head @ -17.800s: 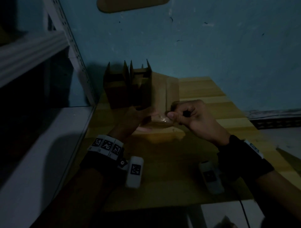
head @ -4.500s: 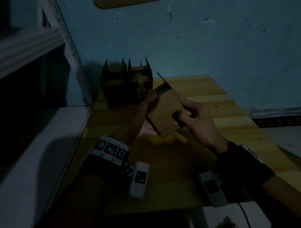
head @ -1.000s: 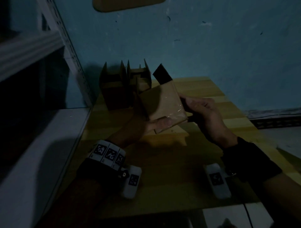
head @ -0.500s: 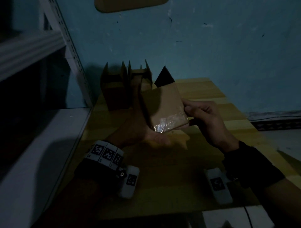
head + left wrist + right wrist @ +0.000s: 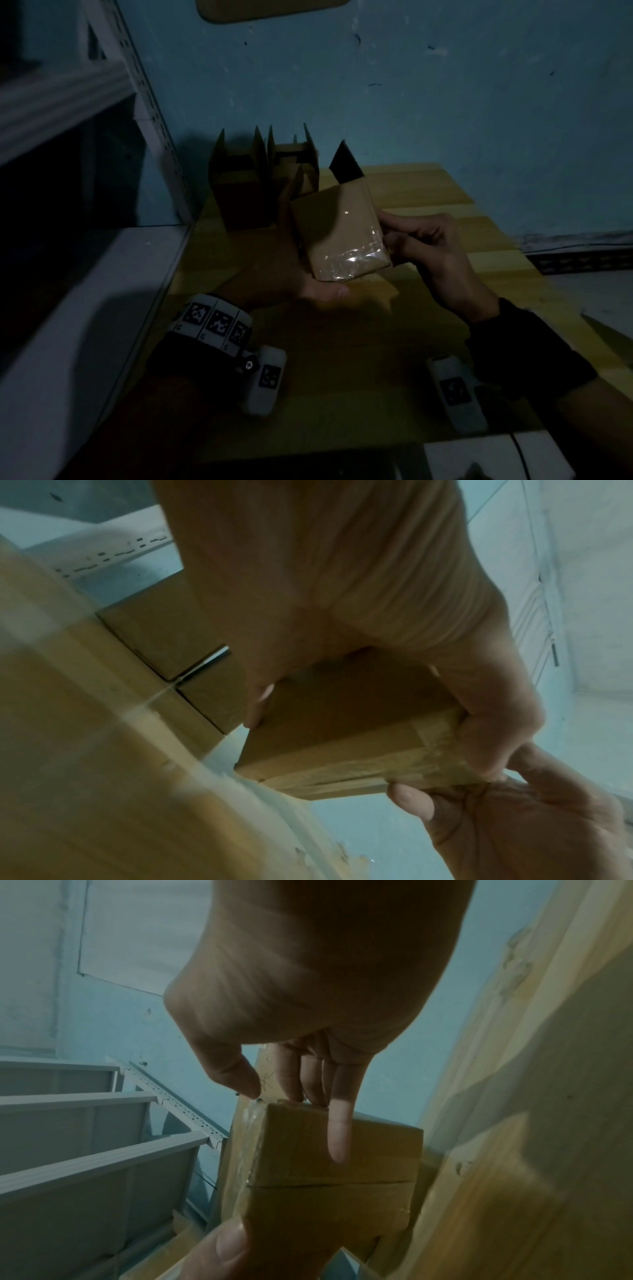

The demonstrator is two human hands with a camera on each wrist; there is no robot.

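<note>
- Blue-painted wall (image 5: 411, 102) is rising behind a wooden table (image 5: 428, 185), and the whole scene is lying in dim light.
- Both hands are holding a small box (image 5: 337, 229) of brown cardboard up above the middle of the table. It is tilting, with its broad face turning toward the head camera.
- The left hand (image 5: 294, 277) is cradling the small box from below and from its left side. The thumb is pressing at the lower taped corner, and the fingers are curling round the far side.
- The right hand (image 5: 423, 246) is pinching the right edge of the small box. The thumb is sitting at the taped corner, and the fingers are lying along the closed end face, as the right wrist view is showing.
- Clear tape (image 5: 352, 263) is glinting along the lower end of the small box and is running over the closed seam there.
- One dark flap (image 5: 344, 166) is sticking up at its top end.
- Two open boxes (image 5: 239, 195) are standing side by side at the back of the table near the wall. Their flaps are pointing upright, just behind the small box.
- A white metal rack (image 5: 147, 113) is standing to the left of the table.
</note>
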